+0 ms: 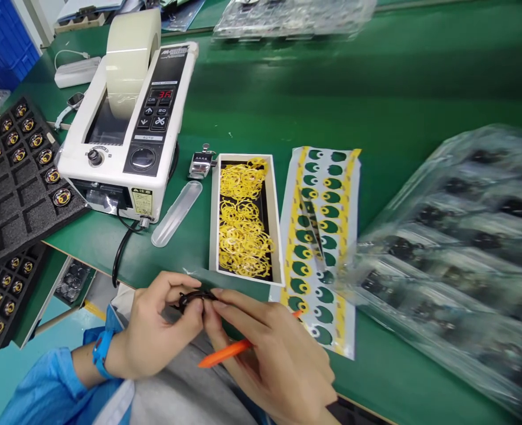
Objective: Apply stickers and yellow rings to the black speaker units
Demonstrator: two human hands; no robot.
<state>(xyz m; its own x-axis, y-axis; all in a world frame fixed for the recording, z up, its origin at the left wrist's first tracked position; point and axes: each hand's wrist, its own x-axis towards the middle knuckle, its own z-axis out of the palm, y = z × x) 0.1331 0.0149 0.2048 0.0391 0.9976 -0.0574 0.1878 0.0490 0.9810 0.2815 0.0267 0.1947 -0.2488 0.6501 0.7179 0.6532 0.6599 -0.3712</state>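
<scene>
My left hand (166,324) pinches a small black part (194,299) between thumb and fingers, near the table's front edge. On the part's other side, the fingertips of my right hand (265,342) press against it. An orange pen-like tool (225,353) lies across my right hand, its pointed end toward the lower left. Just beyond my hands sits a white box (280,248) with many yellow rings (243,236). To its right is a sticker sheet (352,236) with yellow edges and cut-outs; dark tweezers (313,227) rest on it.
A white tape dispenser (123,130) stands at the back left, near a metal counter (201,163) and a clear plastic strip (176,213). Black foam trays (4,206) with round parts are far left. Clear plastic trays (460,254) cover the right; another (292,18) lies at the back.
</scene>
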